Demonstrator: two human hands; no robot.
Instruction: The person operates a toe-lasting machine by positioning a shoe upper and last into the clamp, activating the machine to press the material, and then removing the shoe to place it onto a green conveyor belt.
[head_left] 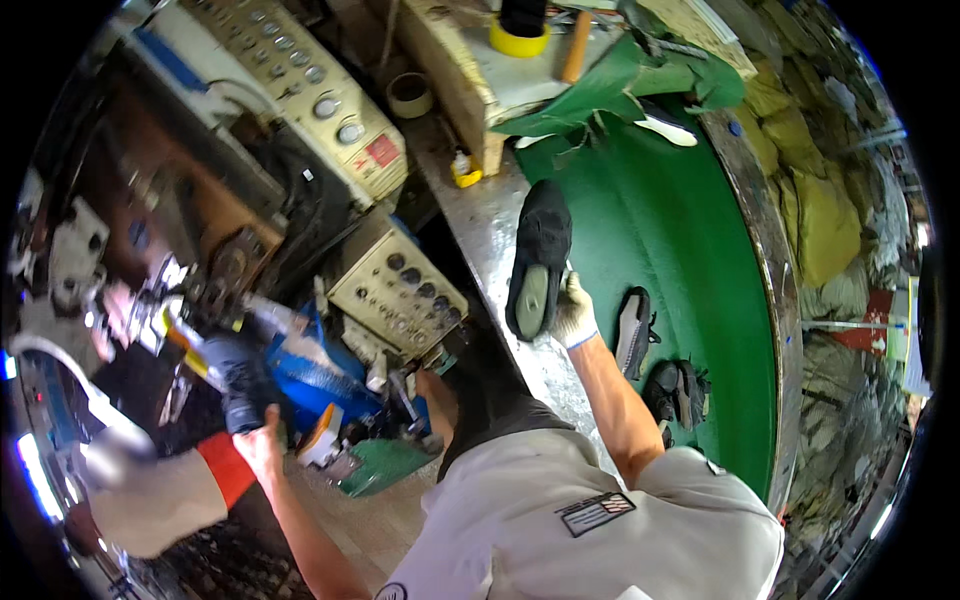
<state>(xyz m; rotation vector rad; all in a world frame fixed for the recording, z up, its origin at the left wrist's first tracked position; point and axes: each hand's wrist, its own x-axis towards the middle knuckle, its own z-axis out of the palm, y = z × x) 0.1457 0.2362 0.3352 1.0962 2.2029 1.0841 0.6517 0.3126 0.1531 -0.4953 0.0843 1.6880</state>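
Note:
My right hand [573,312], in a pale work glove, grips a black shoe [543,240] by its side over the metal edge of the bench. The shoe's opening faces up, with a pale greenish form or insole showing inside the heel. Away to the left, my left hand [262,447] is closed on the end of another dark shoe [238,380]. That shoe's far end reaches the metal and yellow parts of a machine [180,335]; motion blur hides whether they touch. The left fingers are partly hidden behind the shoe.
Several dark shoes [633,333] lie on the green bench surface [725,330] to the right. Control panels with knobs [398,290] stand between machine and bench. A wooden shelf [460,60] holds yellow tape [519,38] and an orange-handled tool [576,47]. Sacks [825,225] are piled beyond the bench.

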